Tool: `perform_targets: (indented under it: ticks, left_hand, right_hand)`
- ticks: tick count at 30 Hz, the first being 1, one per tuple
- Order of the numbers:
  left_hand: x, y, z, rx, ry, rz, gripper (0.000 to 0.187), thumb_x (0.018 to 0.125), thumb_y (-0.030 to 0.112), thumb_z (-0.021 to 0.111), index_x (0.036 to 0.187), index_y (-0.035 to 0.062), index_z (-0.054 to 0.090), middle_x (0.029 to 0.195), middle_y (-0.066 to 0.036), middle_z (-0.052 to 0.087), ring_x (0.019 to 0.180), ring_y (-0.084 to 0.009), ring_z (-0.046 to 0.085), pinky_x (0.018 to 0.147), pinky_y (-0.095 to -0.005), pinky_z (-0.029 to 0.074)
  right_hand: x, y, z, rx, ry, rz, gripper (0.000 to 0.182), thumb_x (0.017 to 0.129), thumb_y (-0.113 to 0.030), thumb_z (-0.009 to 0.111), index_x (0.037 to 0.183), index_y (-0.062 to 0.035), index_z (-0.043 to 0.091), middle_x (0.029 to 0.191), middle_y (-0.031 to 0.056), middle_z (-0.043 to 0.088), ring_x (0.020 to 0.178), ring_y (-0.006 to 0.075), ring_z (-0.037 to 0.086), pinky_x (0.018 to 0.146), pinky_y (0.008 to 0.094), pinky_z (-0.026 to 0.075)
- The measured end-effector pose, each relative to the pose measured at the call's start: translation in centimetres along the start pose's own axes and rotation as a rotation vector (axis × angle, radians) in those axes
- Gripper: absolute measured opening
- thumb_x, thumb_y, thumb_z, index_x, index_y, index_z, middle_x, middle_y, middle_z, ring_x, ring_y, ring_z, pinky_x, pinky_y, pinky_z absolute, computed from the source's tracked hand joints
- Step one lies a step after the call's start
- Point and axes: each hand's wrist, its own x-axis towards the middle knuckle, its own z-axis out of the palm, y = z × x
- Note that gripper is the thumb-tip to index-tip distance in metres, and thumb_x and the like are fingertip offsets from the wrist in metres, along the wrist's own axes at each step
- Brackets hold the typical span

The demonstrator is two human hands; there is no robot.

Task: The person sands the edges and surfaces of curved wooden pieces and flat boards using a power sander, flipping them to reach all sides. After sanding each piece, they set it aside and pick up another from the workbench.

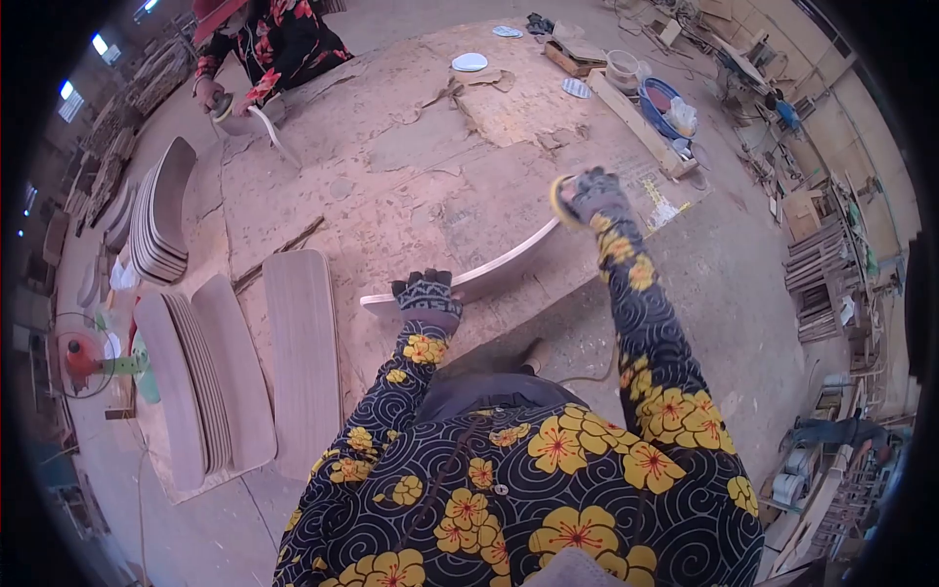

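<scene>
A curved plywood panel [509,262] stands on its long edge near the front of the worktable, its pale layered edge facing up. My left hand [427,299], in a patterned fingerless glove, is closed over the panel near its left end. In my right hand [596,196], also gloved, is a round sander with a yellow pad [561,202], held at the panel's right end. The fingers wrap over the back of the tool, partly blurred.
Stacked curved panels [201,382] and a single panel [301,342] lie at the left, with another stack [164,210] behind. Across the table [391,186], a person [279,44] works a similar panel [274,137]. A wooden beam [641,122] and blue basin [665,106] stand at the far right.
</scene>
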Motion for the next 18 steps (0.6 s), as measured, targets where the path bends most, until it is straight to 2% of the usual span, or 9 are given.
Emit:
perform_targets:
  ticks: [1,4,6,8,9,11,15,18]
  left_hand:
    - [0.1,0.1,-0.3,0.001,-0.005,-0.013,0.043,0.082,0.046,0.069,0.112,0.0153,0.068,0.113,-0.007,0.067,0.112,-0.0292,0.059,0.1,-0.0561,0.035]
    - [0.9,-0.2,-0.6,-0.008,0.002,-0.025,0.043,0.081,0.047,0.07,0.111,0.0156,0.068,0.111,-0.007,0.067,0.111,-0.0296,0.059,0.1,-0.0564,0.034]
    - [0.9,-0.1,-0.8,-0.001,-0.004,-0.024,0.044,0.08,0.048,0.07,0.109,0.015,0.068,0.111,-0.008,0.067,0.111,-0.0299,0.06,0.1,-0.0564,0.034]
    - [0.6,-0.2,-0.3,0.018,-0.007,-0.013,0.045,0.08,0.048,0.07,0.109,0.0143,0.068,0.113,-0.008,0.067,0.111,-0.03,0.06,0.1,-0.0566,0.034]
    - [0.6,-0.1,-0.4,-0.002,-0.023,-0.016,0.044,0.081,0.048,0.07,0.109,0.0139,0.067,0.114,-0.008,0.067,0.111,-0.0298,0.059,0.101,-0.057,0.033]
    - [0.6,0.0,-0.8,0.018,-0.026,-0.017,0.044,0.082,0.048,0.069,0.11,0.0141,0.067,0.114,-0.009,0.067,0.112,-0.0298,0.059,0.101,-0.057,0.033]
    - [0.7,0.1,-1.2,0.019,-0.029,-0.02,0.046,0.083,0.049,0.068,0.112,0.013,0.067,0.115,-0.009,0.067,0.113,-0.0301,0.059,0.102,-0.0566,0.033]
    - [0.7,0.2,-1.9,0.013,-0.049,-0.02,0.049,0.083,0.05,0.069,0.113,0.0112,0.067,0.114,-0.01,0.068,0.113,-0.0301,0.059,0.102,-0.0548,0.034]
  right_hand:
    - [-0.5,-0.9,2.4,0.024,0.256,-0.13,0.03,0.092,-0.031,0.055,0.118,-0.0197,0.067,0.123,0.0099,0.063,0.118,0.0264,0.057,0.095,0.0477,0.047]
    - [-4.1,-10.7,7.6,0.201,0.549,-0.088,0.035,0.094,-0.033,0.052,0.123,-0.0156,0.06,0.118,0.0171,0.061,0.107,0.031,0.061,0.093,0.0454,0.049]
    - [-5.6,-14.3,5.7,0.441,0.591,-0.062,0.037,0.094,-0.034,0.051,0.125,-0.0134,0.057,0.118,0.0207,0.058,0.104,0.0328,0.061,0.093,0.0445,0.05]
    - [-7.7,-14.5,-0.1,0.804,0.459,-0.037,0.04,0.094,-0.035,0.051,0.126,-0.0119,0.055,0.121,0.023,0.055,0.104,0.0335,0.06,0.093,0.0441,0.05]
    - [-6.2,-12.9,1.8,0.419,0.609,-0.223,0.039,0.094,-0.034,0.051,0.128,-0.0154,0.055,0.125,0.0196,0.052,0.109,0.0322,0.059,0.095,0.0449,0.048]
    - [-3.0,-9.2,6.5,0.392,0.621,0.114,0.034,0.094,-0.032,0.051,0.126,-0.0237,0.059,0.13,0.0113,0.054,0.117,0.0289,0.057,0.099,0.0454,0.046]
    - [0.4,2.3,4.4,0.13,0.279,0.018,0.027,0.092,-0.029,0.055,0.115,-0.0222,0.067,0.126,0.0051,0.063,0.12,0.0274,0.056,0.097,0.0477,0.045]
    - [-0.3,0.4,2.0,0.069,0.173,-0.022,0.026,0.091,-0.026,0.057,0.115,-0.0217,0.067,0.122,0.0047,0.065,0.12,0.0274,0.056,0.096,0.0477,0.044]
